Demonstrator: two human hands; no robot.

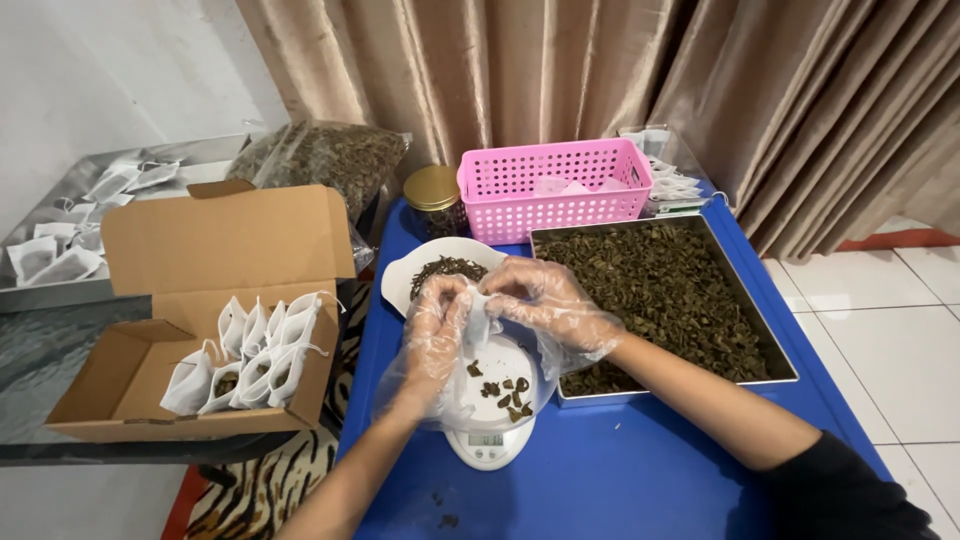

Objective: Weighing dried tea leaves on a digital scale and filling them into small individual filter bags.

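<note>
- Two bare forearms are seen reaching in from the bottom edge over a blue table, the right one ending in a dark sleeve.
- Just beyond, a small white digital scale is set on the table, with a few dark dried pieces scattered on its platform, apparently for weighing portions.
- Above the scale, a small white filter bag is held between both hands, which are covered by loose clear plastic gloves.
- The left hand is closed on the bag's left edge, and the right hand is pinched on its top, so that the mouth is kept above the scale.
- To the left, an open cardboard box is placed within reach, with filled white bags stood upright in rows.
- To the right, a metal tray is spread with dark dried leaves, touching the scale's side.
- Behind the hands, a white bowl of the same leaves is set.
- Farther back, a pink plastic basket, a gold-lidded jar and a clear sack of leaves are lined up before a beige curtain.
- Far left, another tray of bags is kept.
</note>
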